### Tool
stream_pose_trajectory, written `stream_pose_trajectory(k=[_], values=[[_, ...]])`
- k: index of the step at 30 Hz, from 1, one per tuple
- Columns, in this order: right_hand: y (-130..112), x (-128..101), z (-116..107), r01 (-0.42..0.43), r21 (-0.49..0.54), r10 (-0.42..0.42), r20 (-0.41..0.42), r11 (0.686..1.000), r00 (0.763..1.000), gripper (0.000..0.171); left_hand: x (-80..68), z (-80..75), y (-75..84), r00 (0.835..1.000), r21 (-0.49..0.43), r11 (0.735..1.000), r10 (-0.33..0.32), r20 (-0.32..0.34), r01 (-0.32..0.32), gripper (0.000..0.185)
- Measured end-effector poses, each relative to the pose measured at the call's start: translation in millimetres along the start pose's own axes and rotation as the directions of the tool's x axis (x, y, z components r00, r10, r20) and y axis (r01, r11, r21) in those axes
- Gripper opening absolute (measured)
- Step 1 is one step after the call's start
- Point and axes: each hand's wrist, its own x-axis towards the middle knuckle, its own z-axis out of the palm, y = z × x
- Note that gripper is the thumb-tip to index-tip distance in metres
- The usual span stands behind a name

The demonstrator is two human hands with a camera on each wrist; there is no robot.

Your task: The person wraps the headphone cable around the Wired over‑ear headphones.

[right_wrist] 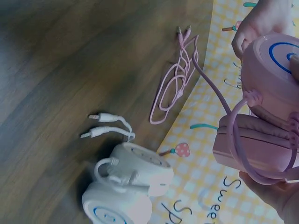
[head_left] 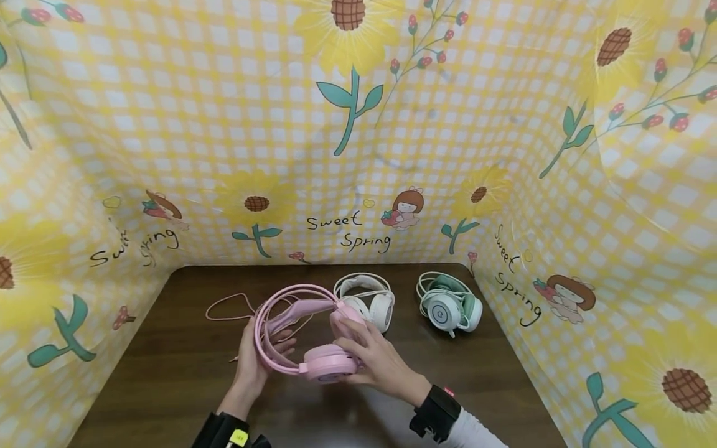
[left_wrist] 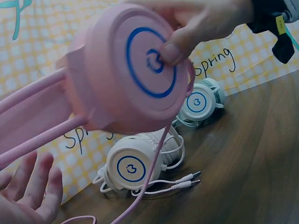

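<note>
A pair of pink over-ear headphones (head_left: pixel 330 362) is held up above the table's near middle, headband towards the left. My right hand (head_left: pixel 386 364) grips it by the ear cups, and in the left wrist view its thumb (left_wrist: pixel 174 52) presses the blue-ringed disc of one cup. My left hand (head_left: pixel 252 359) is beside the headband, palm turned up, with loosely spread fingers (left_wrist: pixel 52 189) below the band in the left wrist view. The pink cable (right_wrist: pixel 214 84) hangs from an ear cup, and its bundled end lies on the table.
White headphones (head_left: pixel 383 311) stand behind my right hand, their two white plugs (right_wrist: pixel 105 117) on the wood. Farther right sit white-and-green headphones (head_left: pixel 442 311), cable wrapped round them. A yellow checked cloth (head_left: pixel 358 168) walls the dark wooden table (head_left: pixel 482 386) at the back and sides.
</note>
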Motion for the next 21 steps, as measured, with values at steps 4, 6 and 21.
stream_pose_trajectory(k=[4, 6, 21], values=[[0.9, -8.7, -6.5, 0.032, -0.02, -0.032, 0.023, 0.999, 0.999, 0.063, 1.9, 0.6, 0.6, 0.998, 0.071, 0.996, -0.061, 0.011, 0.06, 0.059], [2.1, -13.7, -9.2, 0.047, -0.03, -0.046, 0.033, 0.998, 0.998, 0.062, 1.7, 0.4, 0.5, 0.994, 0.104, 0.989, -0.104, 0.017, 0.102, 0.06], [3.2, -39.4, -23.0, 0.163, -0.099, -0.15, 0.132, 0.982, 0.98, 0.071, 4.5, -3.5, -5.6, 0.948, 0.341, 0.923, -0.255, 0.192, 0.179, 0.032]])
